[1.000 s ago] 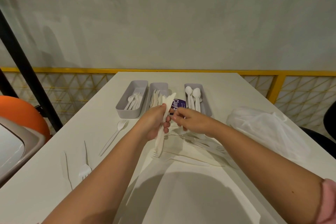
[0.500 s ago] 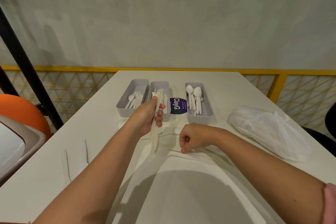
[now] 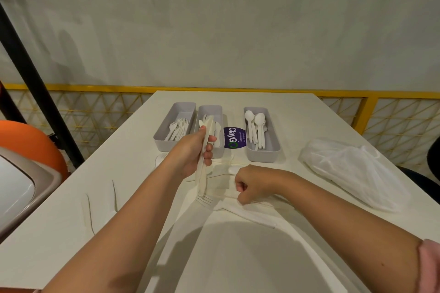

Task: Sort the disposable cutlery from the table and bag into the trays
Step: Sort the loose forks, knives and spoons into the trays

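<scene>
At the near edge of the bench (image 3: 133,173), a pink sleeve (image 3: 431,266) shows on the right arm, and both forearms reach forward over a broad shadow. Just beyond it, loose cutlery (image 3: 250,216) lies in an overlapping heap, with fork tines showing at its left end. The right hand (image 3: 252,183) rests on this heap, its fingers curled under into a fist. Whether they pinch a piece cannot be told. Just to its left, the left hand (image 3: 190,154) is raised off the bench and grips a bundle (image 3: 203,169) of flat white pieces. The bundle stands nearly upright, with its lower end above the heap and its top in front of the middle tray (image 3: 210,109). Three grey trays stand in a row further back. The left tray (image 3: 162,144) holds forks (image 3: 178,127), the middle one holds flat pieces, and the right tray (image 3: 262,157) holds spoons (image 3: 256,126). A purple sticker (image 3: 234,137) lies between the middle and right trays. To the right, well apart from the trays, a clear bag (image 3: 350,169) lies crumpled. A yellow railing (image 3: 238,89) runs behind the bench.
</scene>
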